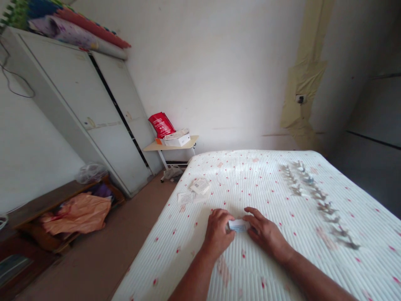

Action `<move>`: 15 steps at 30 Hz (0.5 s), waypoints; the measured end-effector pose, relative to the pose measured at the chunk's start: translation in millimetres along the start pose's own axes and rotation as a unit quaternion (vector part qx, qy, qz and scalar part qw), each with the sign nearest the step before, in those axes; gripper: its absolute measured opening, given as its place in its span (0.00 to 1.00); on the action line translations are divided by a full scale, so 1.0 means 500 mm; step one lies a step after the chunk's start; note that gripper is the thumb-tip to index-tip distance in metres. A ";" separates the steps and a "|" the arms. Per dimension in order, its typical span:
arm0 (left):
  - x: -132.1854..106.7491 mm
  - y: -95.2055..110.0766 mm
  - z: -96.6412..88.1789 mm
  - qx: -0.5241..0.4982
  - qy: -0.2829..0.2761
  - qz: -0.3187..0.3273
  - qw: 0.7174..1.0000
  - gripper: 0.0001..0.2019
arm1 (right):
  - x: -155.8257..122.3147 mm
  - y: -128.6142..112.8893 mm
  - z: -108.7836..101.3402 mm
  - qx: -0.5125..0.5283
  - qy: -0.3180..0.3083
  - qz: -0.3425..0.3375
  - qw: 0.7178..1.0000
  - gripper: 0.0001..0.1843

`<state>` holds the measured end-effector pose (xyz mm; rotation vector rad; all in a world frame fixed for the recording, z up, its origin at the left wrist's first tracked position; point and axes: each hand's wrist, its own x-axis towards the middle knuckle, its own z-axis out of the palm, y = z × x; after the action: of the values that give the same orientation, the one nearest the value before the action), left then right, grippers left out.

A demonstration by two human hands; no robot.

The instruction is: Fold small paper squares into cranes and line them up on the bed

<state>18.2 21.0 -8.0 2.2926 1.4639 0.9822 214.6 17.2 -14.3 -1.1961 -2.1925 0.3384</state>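
A small rectangular piece of paper [238,226], white with pale blue print, lies low over the mattress between my two hands. Its left end is pinched between the thumb and fingers of my left hand [217,229]. The thumb and fingertips of my right hand [265,232] close on the opposite end. Beyond my left hand, a small pile of printed papers [200,185] rests on the bed beside some flat sheets [185,198]. Over to the right, several small grey folded shapes [318,194] stand in rows; their exact form is blurred.
The white ribbed mattress [232,171] with red dots spreads under everything. A little table [191,142] bearing a red bag [161,124] and a white box [177,141] stands at its far left. Grey cabinets [103,100] line the left wall, near a wooden bench [28,205] with an orange cloth [78,213].
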 end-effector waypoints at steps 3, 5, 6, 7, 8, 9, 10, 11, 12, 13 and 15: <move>-0.001 -0.001 0.001 -0.003 -0.003 -0.003 1.000 0.15 | -0.002 -0.001 0.002 -0.014 0.012 -0.016 1.000 0.21; -0.001 0.001 0.000 -0.006 -0.006 -0.003 1.000 0.16 | -0.002 -0.003 0.003 -0.014 0.013 -0.019 1.000 0.21; -0.001 0.002 -0.001 -0.007 -0.006 -0.003 1.000 0.16 | -0.001 -0.003 0.003 -0.010 0.012 -0.017 1.000 0.20; -0.001 0.003 -0.002 -0.007 -0.007 -0.002 1.000 0.16 | 0.000 -0.003 0.003 -0.004 0.011 -0.013 1.000 0.19; 0.000 0.003 -0.003 -0.007 -0.007 -0.001 1.000 0.16 | 0.001 -0.004 0.003 0.002 0.012 -0.006 1.000 0.17; 0.000 0.003 -0.003 -0.007 -0.006 0.000 1.000 0.15 | 0.003 -0.004 0.002 0.009 0.011 0.003 1.000 0.16; 0.000 0.003 -0.003 -0.007 -0.006 0.000 1.000 0.15 | 0.004 -0.005 0.000 0.016 0.008 0.011 1.000 0.14; 0.000 0.002 -0.002 -0.007 -0.005 0.001 1.000 0.15 | 0.006 -0.007 -0.002 0.022 0.002 0.018 1.000 0.12; 0.000 0.001 -0.002 -0.007 -0.004 0.001 1.000 0.15 | 0.008 -0.009 -0.004 0.028 -0.005 0.024 0.999 0.10; 0.000 0.000 -0.002 -0.007 -0.003 0.001 1.000 0.15 | 0.009 -0.011 -0.006 0.033 -0.013 0.029 0.999 0.09; 0.000 0.000 -0.001 -0.008 -0.002 0.002 1.000 0.15 | 0.011 -0.015 -0.011 0.042 -0.024 0.035 0.998 0.08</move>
<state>17.8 20.8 -7.5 2.2855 1.4441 0.9867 210.5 17.2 -4.3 -1.2315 -2.1598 0.4882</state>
